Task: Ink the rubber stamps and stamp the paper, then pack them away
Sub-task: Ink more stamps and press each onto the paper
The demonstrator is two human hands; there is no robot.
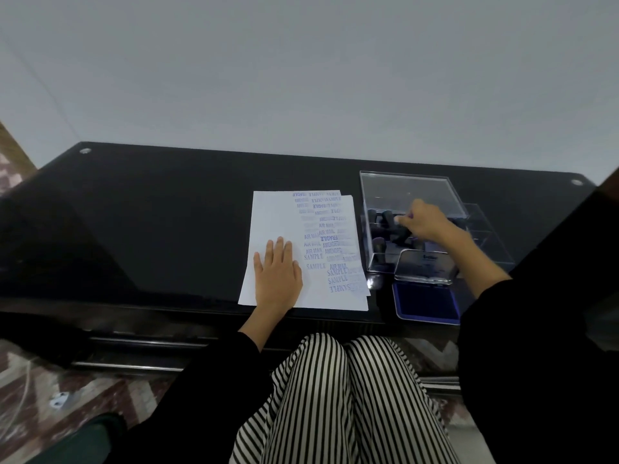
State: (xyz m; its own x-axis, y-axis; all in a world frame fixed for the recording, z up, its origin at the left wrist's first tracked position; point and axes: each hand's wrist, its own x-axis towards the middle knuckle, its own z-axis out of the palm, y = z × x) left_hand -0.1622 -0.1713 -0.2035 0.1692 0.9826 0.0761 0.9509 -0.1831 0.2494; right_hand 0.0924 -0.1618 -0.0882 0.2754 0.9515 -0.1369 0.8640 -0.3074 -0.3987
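Observation:
Two overlapping white sheets of paper (274,216) lie on the black table, their right half covered with blue stamped words. My left hand (277,272) rests flat on the lower left of the paper, fingers straight. To the right stands a clear plastic box (402,185) holding several dark rubber stamps (378,217). My right hand (425,222) reaches into the box and its fingers curl around a dark stamp (402,234). In front of the box the blue ink pad (425,301) lies open, its lid (425,266) tilted up.
The black glass table (150,229) has round metal fittings at its far corners (85,151). A clear lid or second tray (485,236) lies right of the box. My striped trousers (335,396) are below the table's near edge, above a patterned floor.

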